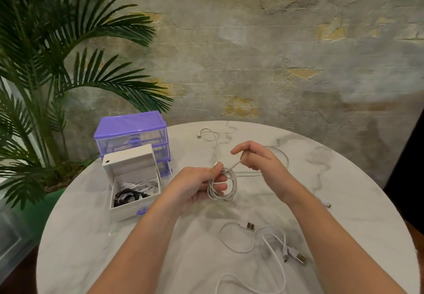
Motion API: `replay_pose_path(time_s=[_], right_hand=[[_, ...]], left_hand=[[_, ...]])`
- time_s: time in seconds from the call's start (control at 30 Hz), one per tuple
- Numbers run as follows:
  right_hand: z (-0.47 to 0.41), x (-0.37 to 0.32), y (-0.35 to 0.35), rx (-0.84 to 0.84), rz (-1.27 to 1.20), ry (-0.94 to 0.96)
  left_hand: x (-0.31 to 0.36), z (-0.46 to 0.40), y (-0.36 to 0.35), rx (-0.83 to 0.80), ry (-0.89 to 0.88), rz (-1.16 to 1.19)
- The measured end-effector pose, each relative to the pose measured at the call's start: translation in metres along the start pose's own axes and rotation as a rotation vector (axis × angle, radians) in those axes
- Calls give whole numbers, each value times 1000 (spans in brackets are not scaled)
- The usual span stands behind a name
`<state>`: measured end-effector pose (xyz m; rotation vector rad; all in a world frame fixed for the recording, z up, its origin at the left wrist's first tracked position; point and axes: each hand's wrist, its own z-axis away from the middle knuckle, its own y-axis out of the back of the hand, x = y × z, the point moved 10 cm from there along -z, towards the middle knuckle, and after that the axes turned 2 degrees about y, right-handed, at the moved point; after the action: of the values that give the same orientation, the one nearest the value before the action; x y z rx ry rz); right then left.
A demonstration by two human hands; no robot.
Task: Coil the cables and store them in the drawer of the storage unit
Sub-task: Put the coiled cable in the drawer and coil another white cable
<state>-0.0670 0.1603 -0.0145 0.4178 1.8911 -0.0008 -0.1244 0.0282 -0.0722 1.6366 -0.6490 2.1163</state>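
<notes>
Drawer [125, 211] with black and white cables [133, 191], seemingly coiled.

Two bare forearms come up from the near edge, each ending in one of the hands: the left hand [197, 184] and the right hand [259, 159]. No sleeve shows on either arm as far as the near edge. Wrists and fingers are bare, without watch, ring or glove. The fingernails look short and plain.
</notes>
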Motion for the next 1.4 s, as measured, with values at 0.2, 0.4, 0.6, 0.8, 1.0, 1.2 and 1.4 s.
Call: replay_pose_path(time_s=[0.2, 0.4, 0.6, 0.8, 1.0, 1.2, 1.4], right_hand=[[-6, 28, 13, 66, 332, -36], [-1, 60, 33, -6, 1118, -186], [4, 52, 53, 122, 1035, -265], [8, 30, 64, 387, 464, -191], [4, 36, 42, 378, -220, -213], [2, 42, 25, 285, -428, -226], [2, 48, 24, 260, -411, -271]], left_hand=[[5, -5, 14, 110, -38, 239], [13, -4, 25, 165, -114, 382], [6, -6, 21, 121, -66, 395], [-1, -5, 13, 93, -14, 326], [-5, -7, 3, 67, -19, 291], [-1, -6, 2, 87, -68, 270], [1, -5, 0, 63, -65, 308]])
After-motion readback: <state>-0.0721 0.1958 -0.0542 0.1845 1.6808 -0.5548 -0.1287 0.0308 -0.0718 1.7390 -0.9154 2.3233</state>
